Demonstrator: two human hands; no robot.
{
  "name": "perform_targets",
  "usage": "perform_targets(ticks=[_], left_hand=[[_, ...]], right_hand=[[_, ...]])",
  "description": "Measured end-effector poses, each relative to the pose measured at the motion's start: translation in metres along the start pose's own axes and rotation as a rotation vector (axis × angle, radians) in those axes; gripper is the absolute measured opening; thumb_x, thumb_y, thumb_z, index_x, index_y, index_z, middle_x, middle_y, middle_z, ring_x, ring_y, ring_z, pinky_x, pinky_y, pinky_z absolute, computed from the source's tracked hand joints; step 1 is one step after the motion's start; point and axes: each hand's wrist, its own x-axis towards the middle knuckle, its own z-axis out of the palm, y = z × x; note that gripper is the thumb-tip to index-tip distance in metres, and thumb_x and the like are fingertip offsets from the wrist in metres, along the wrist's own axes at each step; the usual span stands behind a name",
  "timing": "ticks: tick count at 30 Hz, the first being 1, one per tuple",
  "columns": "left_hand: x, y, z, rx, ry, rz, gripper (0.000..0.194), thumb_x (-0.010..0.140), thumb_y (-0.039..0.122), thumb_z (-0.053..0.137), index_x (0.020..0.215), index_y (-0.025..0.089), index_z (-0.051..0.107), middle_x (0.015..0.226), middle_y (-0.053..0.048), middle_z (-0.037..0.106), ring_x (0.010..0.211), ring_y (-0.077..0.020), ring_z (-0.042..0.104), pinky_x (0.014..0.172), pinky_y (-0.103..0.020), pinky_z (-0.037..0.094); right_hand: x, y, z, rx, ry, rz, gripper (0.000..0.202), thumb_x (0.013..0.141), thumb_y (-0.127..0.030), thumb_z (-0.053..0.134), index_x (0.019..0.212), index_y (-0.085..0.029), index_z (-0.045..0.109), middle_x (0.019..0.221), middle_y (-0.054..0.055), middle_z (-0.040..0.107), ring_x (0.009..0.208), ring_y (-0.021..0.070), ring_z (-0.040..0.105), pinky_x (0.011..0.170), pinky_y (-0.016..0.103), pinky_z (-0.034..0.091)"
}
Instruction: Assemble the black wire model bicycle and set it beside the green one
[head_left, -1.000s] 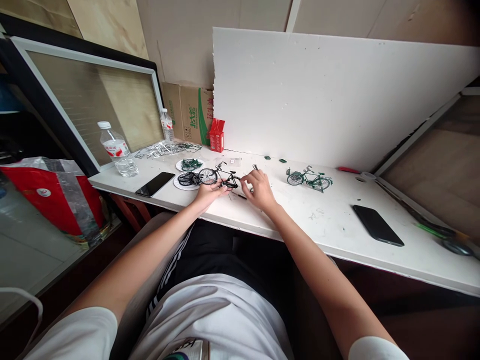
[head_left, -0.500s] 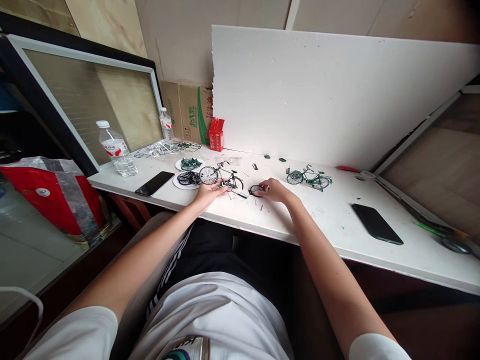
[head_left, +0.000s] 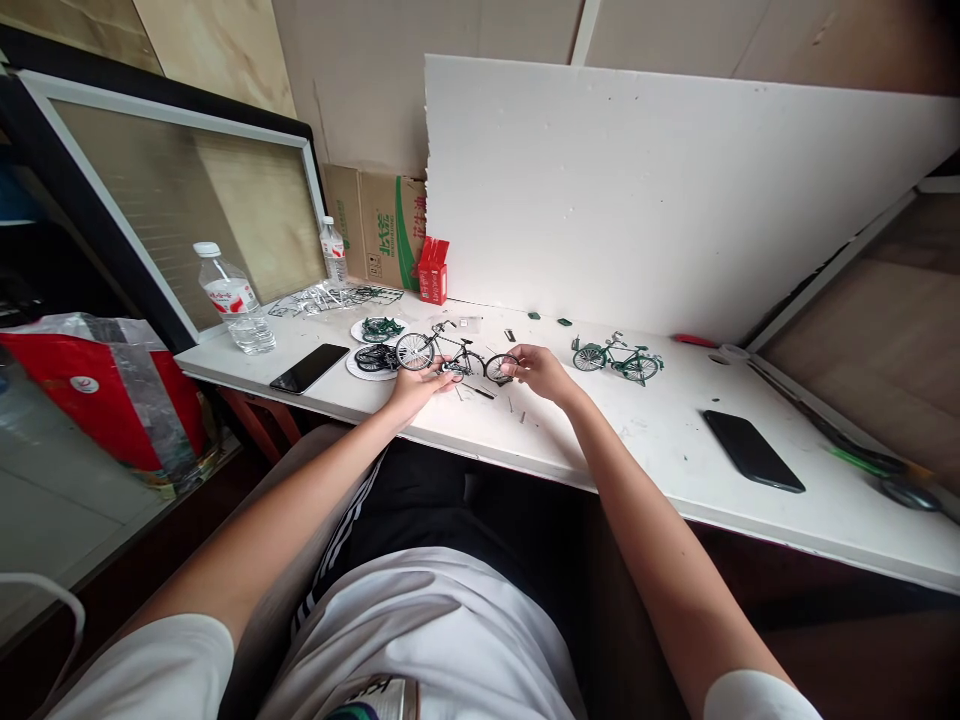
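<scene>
My left hand (head_left: 420, 388) is closed on the lower part of a black model bicycle (head_left: 448, 345), which it holds just above the table. The front wheel points left and the handlebars are up. In my right hand (head_left: 541, 372) a small black wheel (head_left: 498, 369) is pinched between thumb and fingers, upright beside the bicycle's rear end. Whether the wheel touches the frame I cannot tell. A finished-looking green model bicycle (head_left: 616, 357) stands to the right. Small loose parts, among them a thin black piece (head_left: 478, 391), lie below my hands.
White plates hold black parts (head_left: 376, 357) and green parts (head_left: 381, 329). One phone (head_left: 310, 368) lies at left, another phone (head_left: 754, 450) at right. A water bottle (head_left: 234, 300), a red box (head_left: 433, 271) and a cardboard carton (head_left: 382, 230) stand behind. A white board (head_left: 660, 200) backs the table.
My right hand has lifted the small wheel off the table and brought it left and up to the bicycle's rear end. My left hand and the bicycle have hardly moved.
</scene>
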Motion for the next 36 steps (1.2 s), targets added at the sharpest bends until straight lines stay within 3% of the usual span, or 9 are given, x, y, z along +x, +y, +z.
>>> perform_targets(ticks=[6, 10, 13, 18, 24, 28, 33, 36], left_hand=[[0.002, -0.001, 0.0, 0.005, 0.071, 0.064, 0.062, 0.065, 0.028, 0.102, 0.118, 0.015, 0.074, 0.142, -0.018, 0.074, 0.102, -0.0291, 0.081, 0.094, -0.048, 0.068], [0.001, 0.002, 0.004, 0.005, 0.07, 0.079, 0.058, 0.065, 0.03, 0.102, 0.115, 0.014, 0.076, 0.136, -0.019, 0.077, 0.122, -0.0371, 0.075, 0.102, -0.055, 0.066], [-0.003, 0.005, 0.009, 0.011, 0.058, 0.1, 0.056, 0.065, 0.028, 0.1, 0.115, 0.014, 0.077, 0.132, -0.019, 0.078, 0.125, -0.0392, 0.074, 0.104, -0.057, 0.065], [-0.009, 0.008, 0.018, 0.002, 0.101, 0.128, 0.053, 0.067, 0.028, 0.097, 0.115, 0.015, 0.078, 0.139, -0.019, 0.075, 0.123, -0.0403, 0.074, 0.101, -0.057, 0.066], [-0.011, 0.01, 0.022, -0.014, 0.11, 0.136, 0.053, 0.063, 0.021, 0.097, 0.112, 0.016, 0.078, 0.138, -0.017, 0.076, 0.135, -0.0408, 0.069, 0.108, -0.057, 0.064], [-0.012, 0.011, 0.024, -0.044, 0.1, 0.102, 0.052, 0.067, 0.023, 0.096, 0.115, 0.015, 0.077, 0.135, -0.017, 0.077, 0.134, -0.0402, 0.07, 0.11, -0.059, 0.062], [-0.012, 0.011, 0.024, -0.067, 0.108, 0.085, 0.05, 0.069, 0.023, 0.095, 0.115, 0.016, 0.077, 0.134, -0.015, 0.078, 0.133, -0.0387, 0.07, 0.111, -0.058, 0.061], [-0.012, 0.012, 0.024, -0.07, 0.106, 0.084, 0.05, 0.07, 0.024, 0.095, 0.116, 0.016, 0.077, 0.134, -0.015, 0.078, 0.135, -0.0387, 0.069, 0.111, -0.057, 0.061]], right_hand=[[-0.003, -0.012, 0.049, 0.432, 0.075, 0.0, 0.061, 0.055, -0.06, 0.105, 0.086, -0.021, 0.071, 0.084, 0.003, 0.075, 0.076, 0.0206, 0.07, 0.076, 0.037, 0.058], [-0.008, -0.009, 0.084, 0.568, 0.097, 0.053, 0.064, 0.053, -0.056, 0.107, 0.095, -0.023, 0.072, 0.083, 0.0, 0.075, 0.078, 0.0201, 0.072, 0.079, 0.038, 0.061], [-0.009, -0.006, 0.097, 0.595, 0.161, 0.064, 0.064, 0.054, -0.059, 0.106, 0.091, -0.023, 0.069, 0.084, 0.001, 0.076, 0.077, 0.0188, 0.072, 0.078, 0.036, 0.062], [-0.011, -0.004, 0.102, 0.632, 0.246, 0.072, 0.065, 0.057, -0.06, 0.105, 0.091, -0.023, 0.064, 0.08, -0.001, 0.073, 0.073, 0.0167, 0.07, 0.075, 0.034, 0.063], [-0.015, -0.009, 0.107, 0.63, 0.26, 0.086, 0.073, 0.055, -0.058, 0.106, 0.1, -0.025, 0.058, 0.087, -0.003, 0.07, 0.073, 0.0161, 0.071, 0.066, 0.032, 0.063], [-0.017, -0.014, 0.106, 0.636, 0.297, 0.06, 0.077, 0.056, -0.057, 0.105, 0.106, -0.027, 0.056, 0.092, -0.001, 0.073, 0.08, 0.0173, 0.071, 0.065, 0.029, 0.061], [-0.018, -0.019, 0.105, 0.615, 0.303, 0.053, 0.075, 0.058, -0.056, 0.103, 0.107, -0.028, 0.054, 0.091, -0.001, 0.074, 0.078, 0.0161, 0.067, 0.059, 0.026, 0.052], [-0.018, -0.02, 0.106, 0.642, 0.307, 0.06, 0.076, 0.058, -0.055, 0.104, 0.108, -0.028, 0.053, 0.088, -0.004, 0.073, 0.074, 0.0148, 0.065, 0.059, 0.026, 0.052]])
